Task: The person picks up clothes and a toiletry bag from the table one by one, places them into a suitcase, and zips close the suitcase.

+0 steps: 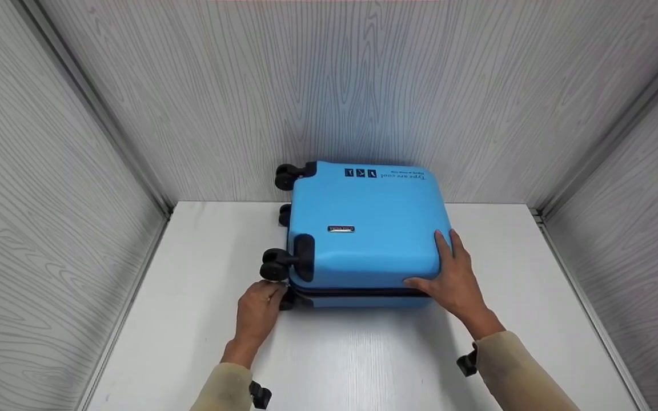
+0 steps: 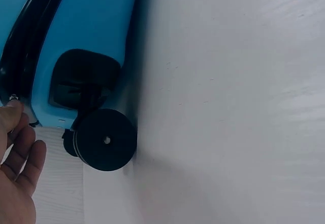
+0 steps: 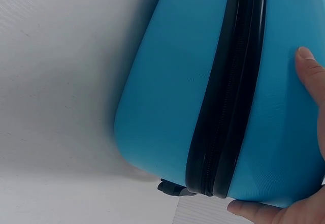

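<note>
A blue hard-shell suitcase (image 1: 372, 211) lies flat, its black wheels (image 1: 275, 264) pointing left. At its near left corner, my left hand (image 1: 259, 308) pinches a small metal zipper pull (image 2: 14, 97) between thumb and finger, seen in the left wrist view. The black zipper (image 3: 226, 92) runs along the near side and looks closed where it shows. My right hand (image 1: 453, 282) rests spread over the near right corner, thumb on the near side and fingers on the top and right edge. A small dark tab (image 3: 175, 188) sticks out at that end in the right wrist view.
Beneath the suitcase is a white tabletop (image 1: 203, 257). A grey wood-grain panel (image 1: 329, 85) rises close behind it, with similar panels on the left (image 1: 32, 200) and right (image 1: 632, 188).
</note>
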